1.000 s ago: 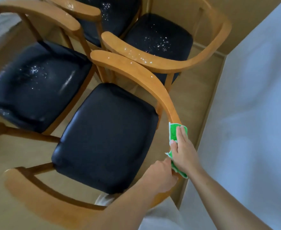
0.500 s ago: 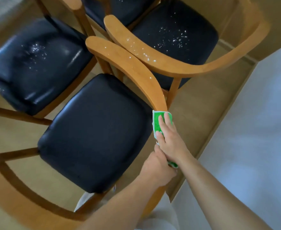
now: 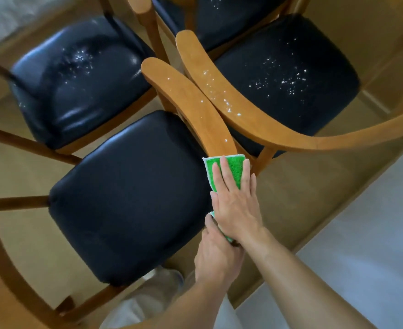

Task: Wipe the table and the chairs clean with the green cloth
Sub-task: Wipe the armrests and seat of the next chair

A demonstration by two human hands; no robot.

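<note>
1. Under the flat fingers of the right hand lies the green cloth, folded over the wooden armrest of the nearest chair; the fingers are straight and spread, pressing down rather than curling round it; its far edge shows just past the fingertips, and a corner pokes out near the wrist.
2. Risk, as a judgement: pressed by an open palm only, the cloth could bunch or slide off the narrow rail on a hard push; white specks ahead of the fingertips could be swept onto the black seat beside the fingers, which looks free of specks.
3. Look of the cloth: bright green, nubbly pile, a pale stitched border, folded small enough to sit under one hand.
4. Behind the right wrist, the left hand has its fingers curled at the near end of the rail; whether it grips wood or cloth cannot be told.
5. Beyond the fingertips, the neighbouring chair's arm and two other seats carry white specks, so much wiping seems left.
</note>
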